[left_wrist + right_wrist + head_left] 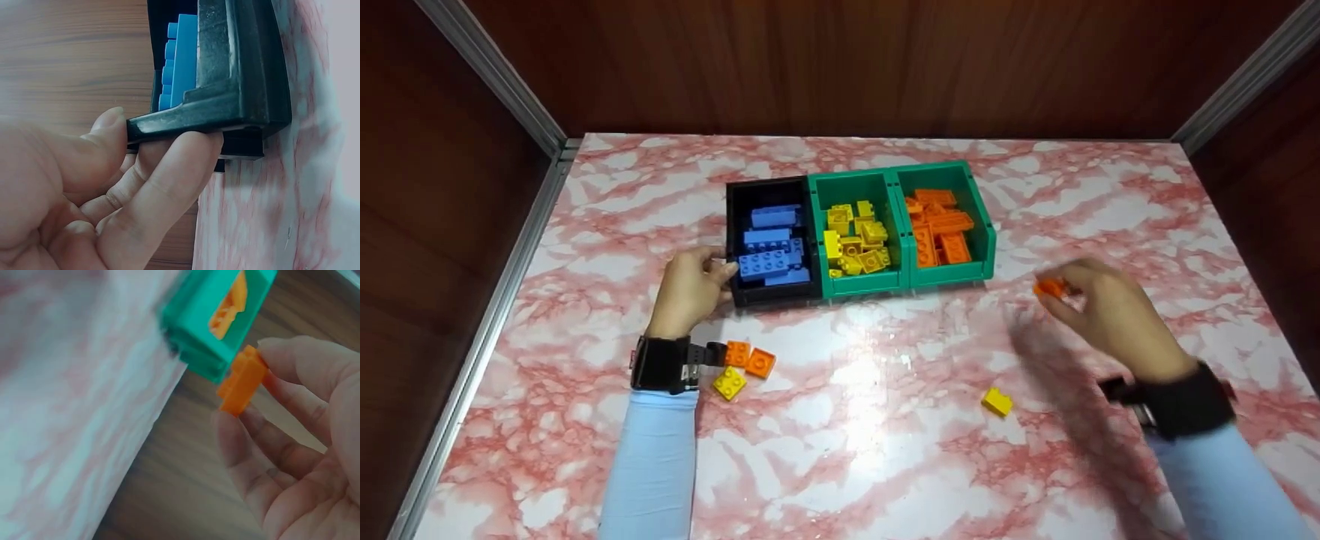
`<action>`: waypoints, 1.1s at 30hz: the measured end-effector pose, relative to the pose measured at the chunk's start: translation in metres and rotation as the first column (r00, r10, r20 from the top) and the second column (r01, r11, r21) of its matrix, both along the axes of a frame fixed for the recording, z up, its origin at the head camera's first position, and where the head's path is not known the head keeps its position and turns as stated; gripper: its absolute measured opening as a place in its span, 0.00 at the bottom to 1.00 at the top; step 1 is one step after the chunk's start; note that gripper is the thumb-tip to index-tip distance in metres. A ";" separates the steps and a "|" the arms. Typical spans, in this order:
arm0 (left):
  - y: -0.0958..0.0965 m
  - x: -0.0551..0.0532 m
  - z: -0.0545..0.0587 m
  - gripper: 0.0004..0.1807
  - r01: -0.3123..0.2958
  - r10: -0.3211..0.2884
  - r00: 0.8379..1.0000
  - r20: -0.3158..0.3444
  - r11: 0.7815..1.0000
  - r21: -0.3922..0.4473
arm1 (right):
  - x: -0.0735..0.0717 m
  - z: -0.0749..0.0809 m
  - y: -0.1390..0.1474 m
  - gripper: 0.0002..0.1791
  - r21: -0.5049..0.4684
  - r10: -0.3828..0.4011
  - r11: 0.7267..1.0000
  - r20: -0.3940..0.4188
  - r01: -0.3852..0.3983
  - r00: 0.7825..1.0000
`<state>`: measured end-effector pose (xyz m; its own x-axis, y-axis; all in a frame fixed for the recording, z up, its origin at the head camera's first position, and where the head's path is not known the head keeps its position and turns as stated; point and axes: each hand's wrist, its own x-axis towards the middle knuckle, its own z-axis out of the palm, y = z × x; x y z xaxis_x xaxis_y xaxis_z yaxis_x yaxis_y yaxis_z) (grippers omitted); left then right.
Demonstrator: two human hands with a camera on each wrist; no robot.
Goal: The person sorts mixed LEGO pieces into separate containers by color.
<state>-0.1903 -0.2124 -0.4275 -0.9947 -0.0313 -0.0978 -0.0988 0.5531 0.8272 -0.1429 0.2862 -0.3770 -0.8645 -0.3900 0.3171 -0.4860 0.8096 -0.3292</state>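
Observation:
My left hand (pixel 688 292) grips the side wall of the black bin (pixel 772 297); in the left wrist view the thumb is on the rim and the fingers lie against the outside. Blue bricks (pixel 763 264) fill that bin. My right hand (pixel 1114 315) pinches an orange brick (pixel 244 382) between thumb and fingers, above the table to the right of the bins. Joined to the black bin are a green bin (pixel 862 285) of yellow bricks (pixel 873 232) and another green bin (pixel 952 274) of orange bricks (pixel 949 222).
Two loose orange bricks (pixel 761 364) and a yellow brick (pixel 730 383) lie beside the left wrist. Another yellow brick (pixel 997 402) sits at the front right of the marbled table (pixel 840 480). Brown wooden panels (pixel 870 67) enclose the back and sides.

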 end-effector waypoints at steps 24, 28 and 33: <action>0.006 -0.001 0.002 0.20 0.000 -0.001 1.000 0.017 1.000 0.011 | -0.123 0.021 -0.080 0.16 -0.029 -0.026 0.999 0.165 0.031 0.986; 0.005 -0.001 0.002 0.20 -0.003 0.002 1.000 0.018 1.000 0.010 | -0.123 0.022 -0.073 0.16 -0.037 -0.121 0.991 0.134 0.127 0.983; 0.002 -0.001 0.001 0.20 -0.010 0.010 1.000 0.017 1.000 0.000 | -0.124 0.015 -0.065 0.21 0.031 -0.233 0.971 0.315 0.236 0.920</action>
